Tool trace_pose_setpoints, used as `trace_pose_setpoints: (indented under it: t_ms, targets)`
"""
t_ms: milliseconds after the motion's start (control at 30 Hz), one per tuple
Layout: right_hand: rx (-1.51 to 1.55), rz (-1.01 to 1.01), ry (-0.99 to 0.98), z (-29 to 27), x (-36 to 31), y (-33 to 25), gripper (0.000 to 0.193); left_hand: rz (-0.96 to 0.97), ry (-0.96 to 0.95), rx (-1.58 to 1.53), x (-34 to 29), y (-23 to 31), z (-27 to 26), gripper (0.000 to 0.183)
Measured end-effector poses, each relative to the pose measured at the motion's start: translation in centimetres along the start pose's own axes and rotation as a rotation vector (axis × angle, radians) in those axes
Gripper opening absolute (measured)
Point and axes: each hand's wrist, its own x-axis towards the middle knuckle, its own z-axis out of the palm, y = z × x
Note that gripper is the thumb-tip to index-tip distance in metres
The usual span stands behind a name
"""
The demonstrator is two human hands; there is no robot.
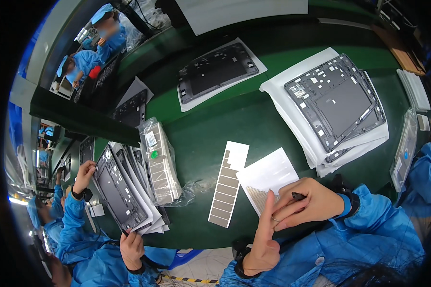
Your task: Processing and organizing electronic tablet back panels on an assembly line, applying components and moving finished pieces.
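Note:
My left hand point(262, 246) is at the table's front edge with its index finger stretched upward; its other fingers are mostly hidden. Over it comes my right hand point(313, 203), fingers closed around a slim black tool point(298, 196) of which only a short end shows. The right fingertips touch or nearly touch the left index finger. Under and beyond my hands lies a white sheet point(270, 167) with rows of small beige pieces. To its left is a white strip point(226, 189) carrying grey-brown rectangular pieces, some spots at its top bare.
Black tablet-like housings point(342, 103) are stacked with white foam sheets at right. Another housing point(218, 71) lies on foam at the back. A plastic-wrapped pack of strips point(162, 162) stands left. Beside it, a co-worker's hands hold a housing point(117, 189) on a stack.

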Motion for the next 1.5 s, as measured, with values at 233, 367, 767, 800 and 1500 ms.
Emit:
trace_pose_setpoints:
  t_ms: [233, 367, 767, 800, 1500]
  targets:
    - [-0.187, 0.040, -0.019, -0.4, 0.1, -0.1, 0.032, -0.037, 0.003, -0.024, -0.2, -0.3, -0.1, 0.113]
    - [-0.071, -0.061, -0.025, -0.3, 0.4, 0.7, 0.037, -0.006, -0.033, -0.011, 0.3, -0.6, -0.3, 0.114]
    - [0.016, 0.042, -0.002, 0.1, 0.7, 0.9, 0.031, -0.032, -0.041, -0.046, 0.3, -0.9, -1.0, 0.114]
    - [0.028, -0.001, -0.017, 0.1, 0.7, 1.3, 0.033, -0.016, -0.064, -0.071, 0.5, -1.0, -1.1, 0.110]
    - [-0.452, -0.204, 0.486, -0.4, 3.1, 3.9, 0.020, -0.127, -0.061, 1.335, 3.5, -0.9, -6.8, 0.106]
